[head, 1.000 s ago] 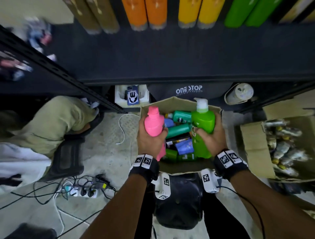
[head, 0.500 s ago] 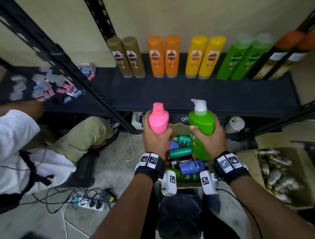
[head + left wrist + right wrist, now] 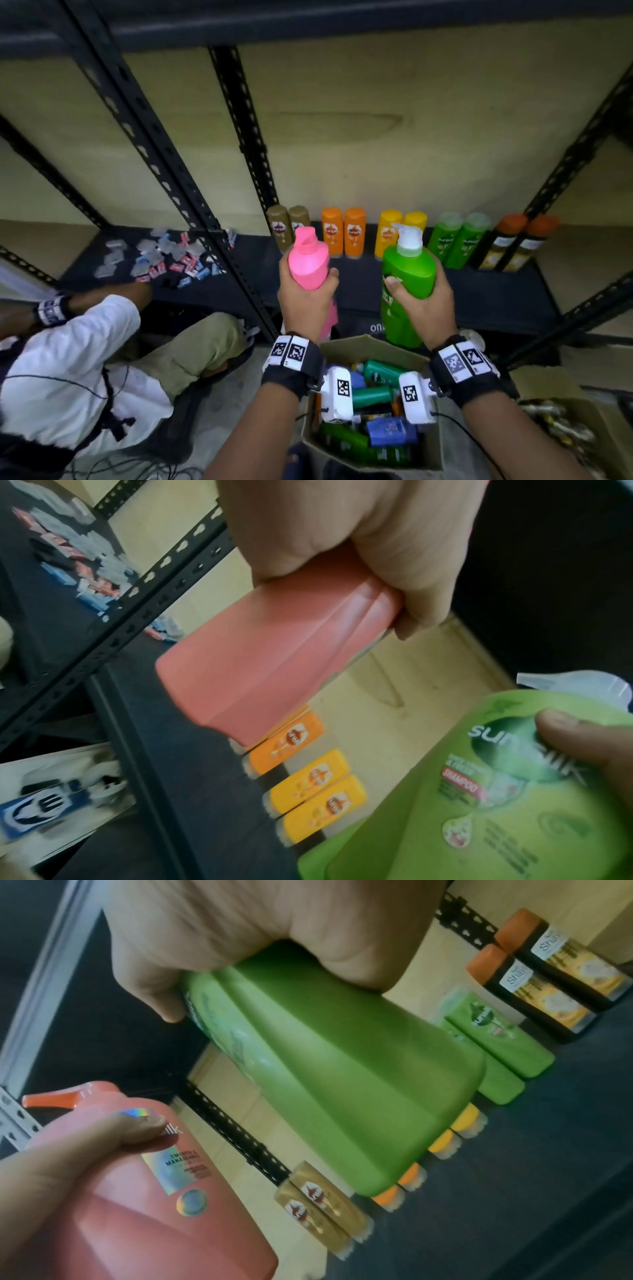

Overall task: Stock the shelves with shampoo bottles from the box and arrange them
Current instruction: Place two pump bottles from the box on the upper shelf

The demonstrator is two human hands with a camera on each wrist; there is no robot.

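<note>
My left hand (image 3: 305, 301) grips a pink pump bottle (image 3: 308, 263) upright, above the cardboard box (image 3: 342, 346) and in front of the black shelf (image 3: 496, 301). My right hand (image 3: 423, 305) grips a larger green pump bottle (image 3: 407, 274) with a white pump, beside the pink one. In the left wrist view the pink bottle (image 3: 274, 658) is wrapped by my fingers; in the right wrist view my fingers curl round the green bottle (image 3: 335, 1085). Gold, orange, yellow, green and dark bottles stand in pairs along the shelf's back (image 3: 342, 233). The box holds several more bottles.
A person in a white shirt (image 3: 75, 373) crouches at the left, reaching to the neighbouring shelf strewn with small sachets (image 3: 164, 257). A slotted black upright (image 3: 191, 205) divides the two shelves. A second box (image 3: 561, 421) of items sits at the right. Cables lie on the floor.
Both hands have lifted the pink and green bottles up out of the box to shelf height. My head has tilted up, bringing the shelf and back wall into view.
</note>
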